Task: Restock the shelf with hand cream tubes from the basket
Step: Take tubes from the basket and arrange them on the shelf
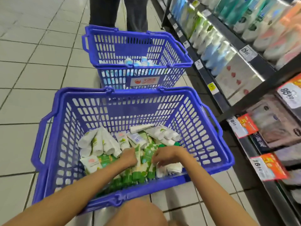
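Tiled floor (32, 70) of a shop aisle, viewed from above. Along the right edge, black shelving (241, 101) in tiers, stocked with bottles and packs, with price tags (248, 53) clipped to the front lips.

Nearest the viewer, blue plastic basket (130, 93) standing on the floor just beside the shelving, handles dropped to the sides. Beyond its far wall, very close or touching, second blue basket (140, 34) with a few pale blue and white items at the bottom. Behind that, legs of a standing person (104, 10), cut off by the top edge.

Hand cream tubes (104, 142): loose heap of white and green tubes covering the bottom of the near basket, none on the way to the shelf.

Left hand (128, 156) and right hand (164, 156): both lowered into the heap near its middle, close together. Left fingers buried among the tubes, so grip impossible to judge. Right fingers curled down onto green-and-white tubes; whether pinching one or only sorting, impossible to tell.

Step in hand, by judgement: picking from the basket, with most of the load remaining. Next move, probably: secure a tube or a small bunch, lift clear of the rim, carry right to the matching shelf slot. Slot not identifiable here.
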`<state>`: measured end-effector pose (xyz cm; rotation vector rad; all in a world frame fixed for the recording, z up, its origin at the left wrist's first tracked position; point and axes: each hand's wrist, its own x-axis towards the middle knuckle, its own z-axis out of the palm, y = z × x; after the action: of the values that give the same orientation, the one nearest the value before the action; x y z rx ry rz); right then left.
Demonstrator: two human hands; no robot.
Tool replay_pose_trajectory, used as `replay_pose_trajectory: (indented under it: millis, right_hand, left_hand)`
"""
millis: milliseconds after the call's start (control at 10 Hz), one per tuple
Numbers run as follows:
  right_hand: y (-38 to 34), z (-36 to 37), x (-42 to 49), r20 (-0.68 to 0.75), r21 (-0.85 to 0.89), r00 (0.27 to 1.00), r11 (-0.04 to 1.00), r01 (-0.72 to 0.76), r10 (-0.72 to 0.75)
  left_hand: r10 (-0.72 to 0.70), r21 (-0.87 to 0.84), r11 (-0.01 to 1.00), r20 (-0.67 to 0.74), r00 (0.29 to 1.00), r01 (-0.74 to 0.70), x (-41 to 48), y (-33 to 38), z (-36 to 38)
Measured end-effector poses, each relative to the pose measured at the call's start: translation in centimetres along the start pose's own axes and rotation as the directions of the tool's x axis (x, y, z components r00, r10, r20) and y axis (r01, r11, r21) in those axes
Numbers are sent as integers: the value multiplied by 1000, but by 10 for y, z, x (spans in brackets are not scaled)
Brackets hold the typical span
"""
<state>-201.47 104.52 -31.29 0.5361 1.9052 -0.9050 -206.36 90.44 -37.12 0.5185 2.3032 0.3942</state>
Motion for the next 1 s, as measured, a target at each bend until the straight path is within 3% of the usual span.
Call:
replay_pose_trajectory:
  millis: [100, 300, 400, 500, 600, 700, 800, 900, 1000]
  right_hand:
    - [1, -5, 19, 83, -20, 992, 995, -93, 95]
    - [0, -5, 58, 86, 57, 959, 960, -275, 270]
    - [-9, 1, 73, 2, 114, 967, 960, -254, 256]
    - [-13, 6, 72, -178, 153, 971, 979, -134, 161]
    - [-14, 3, 65, -225, 200, 965, 975, -92, 137]
    - [-19, -5, 59, -181, 301, 969, 948, -106, 166]
    - [-20, -13, 46, -124, 491, 975, 865, -100, 183]
    - [-16, -25, 15, -263, 691, 956, 717, 93, 129]
    - [-5, -30, -36, -403, 819, 915, 456, 349, 22]
  left_hand:
    - [-12, 5, 1000, 16, 1000, 11, 16, -1, 7]
    - [-70, 66, 995, -46, 997, 72, 32, 0, 24]
    - [-120, 11, 993, -17, 993, 120, 35, -1, 26]
    - [-187, -196, 962, 42, 982, 191, 35, -5, 25]
    - [-231, -447, 863, 66, 971, 236, 35, -3, 30]
    - [-120, -694, 700, 120, 986, 169, 19, 13, 25]
    - [28, -855, 477, 248, 968, 205, 11, 17, 11]
    - [180, -915, 377, 225, 958, 144, -5, 24, -19]
    - [351, -979, 85, 202, 914, 184, -31, 42, -46]
